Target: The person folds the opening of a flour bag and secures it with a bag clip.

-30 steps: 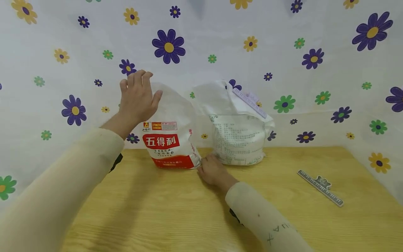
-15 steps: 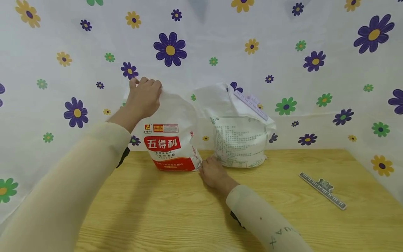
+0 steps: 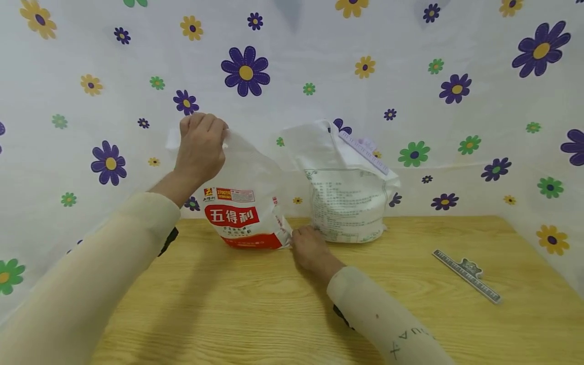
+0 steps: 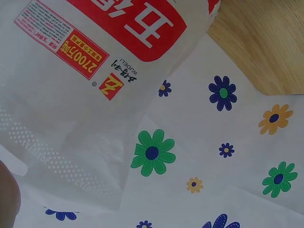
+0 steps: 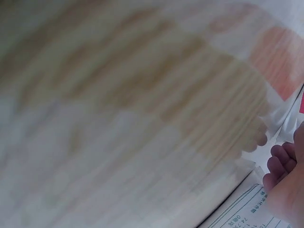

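Fingers (image 3: 204, 121) of the left hand (image 3: 198, 152) are curled on the top of the red and white bag (image 3: 231, 216), which sits just left of the middle of the frame. The right hand (image 3: 312, 251), a bit below the middle, pinches that bag's bottom right corner. So both hands have hold of one bag. Its top slants and is pulled toward the left, and no clip can be seen on it, so this bag looks not finished. Just to its right stands the green-print bag (image 3: 349, 203), with the purple clip (image 3: 363, 153) on its slanting top edge; that one looks done. Lower right, the gray clip (image 3: 466, 276) lies loose on the counter (image 3: 255, 314), not used yet. My guess is about half is done. Behind is a flowery sheet (image 3: 301, 56).
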`<control>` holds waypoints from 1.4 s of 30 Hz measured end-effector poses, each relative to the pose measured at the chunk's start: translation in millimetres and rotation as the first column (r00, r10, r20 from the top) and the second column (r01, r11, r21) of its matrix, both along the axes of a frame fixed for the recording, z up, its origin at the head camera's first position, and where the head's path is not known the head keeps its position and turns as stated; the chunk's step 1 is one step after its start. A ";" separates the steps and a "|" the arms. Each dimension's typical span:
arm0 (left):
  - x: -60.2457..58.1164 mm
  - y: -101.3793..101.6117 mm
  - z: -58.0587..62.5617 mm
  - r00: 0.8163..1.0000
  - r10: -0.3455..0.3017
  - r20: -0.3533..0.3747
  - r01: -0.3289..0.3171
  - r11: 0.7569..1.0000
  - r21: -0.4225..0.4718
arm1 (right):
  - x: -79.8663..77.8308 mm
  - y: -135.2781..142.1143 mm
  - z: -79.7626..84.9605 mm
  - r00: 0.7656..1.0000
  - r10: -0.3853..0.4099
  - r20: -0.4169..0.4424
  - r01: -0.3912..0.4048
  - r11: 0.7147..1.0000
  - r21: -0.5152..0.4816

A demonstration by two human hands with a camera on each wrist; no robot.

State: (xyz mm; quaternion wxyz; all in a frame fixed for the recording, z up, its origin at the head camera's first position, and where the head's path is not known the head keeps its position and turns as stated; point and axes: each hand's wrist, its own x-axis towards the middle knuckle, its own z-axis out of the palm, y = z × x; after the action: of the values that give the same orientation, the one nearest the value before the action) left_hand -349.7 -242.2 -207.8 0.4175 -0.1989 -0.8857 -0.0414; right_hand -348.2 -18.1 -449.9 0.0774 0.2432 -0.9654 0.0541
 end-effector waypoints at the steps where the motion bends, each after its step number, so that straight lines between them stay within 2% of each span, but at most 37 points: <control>1: 1.6 -1.5 -0.2 1.000 -0.017 -0.018 0.018 1.000 0.011 | 0.8 -1.3 0.8 1.000 0.003 -0.008 -0.003 1.000 0.006; 6: 8.1 -3.3 -2.4 0.994 -0.090 -0.066 0.093 0.994 0.049 | 3.4 -5.9 4.1 1.000 -0.015 -0.017 0.016 0.999 0.051; 11: 9.6 -2.2 -4.5 0.989 -0.118 -0.091 0.124 0.990 0.069 | 4.3 -7.4 4.9 1.000 -0.024 -0.011 0.025 0.995 0.096; 17: 10.5 0.4 -6.3 0.990 -0.111 -0.091 0.117 0.992 0.053 | 4.8 -2.9 4.9 0.999 0.002 -0.041 0.001 0.996 0.092; 25: 10.2 -1.1 -7.4 0.997 -0.064 -0.051 0.065 0.998 0.016 | 13.3 2.3 4.6 0.981 0.081 -0.177 -0.073 0.996 0.054; 32: 11.5 -2.1 -6.7 0.999 -0.028 -0.043 0.028 1.000 0.000 | 21.2 2.9 5.5 0.979 0.120 -0.163 -0.115 0.993 0.041; 42: 15.7 1.6 -8.3 0.997 -0.055 -0.057 0.054 0.998 -0.021 | 28.7 12.6 3.8 0.961 0.153 -0.231 -0.146 0.988 0.049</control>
State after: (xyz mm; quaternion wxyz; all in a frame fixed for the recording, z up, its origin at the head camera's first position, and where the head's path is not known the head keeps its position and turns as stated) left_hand -334.0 -240.6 -216.1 0.4398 -0.2279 -0.8679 -0.0385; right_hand -319.5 -5.5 -446.1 0.1825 0.3211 -0.9292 0.0157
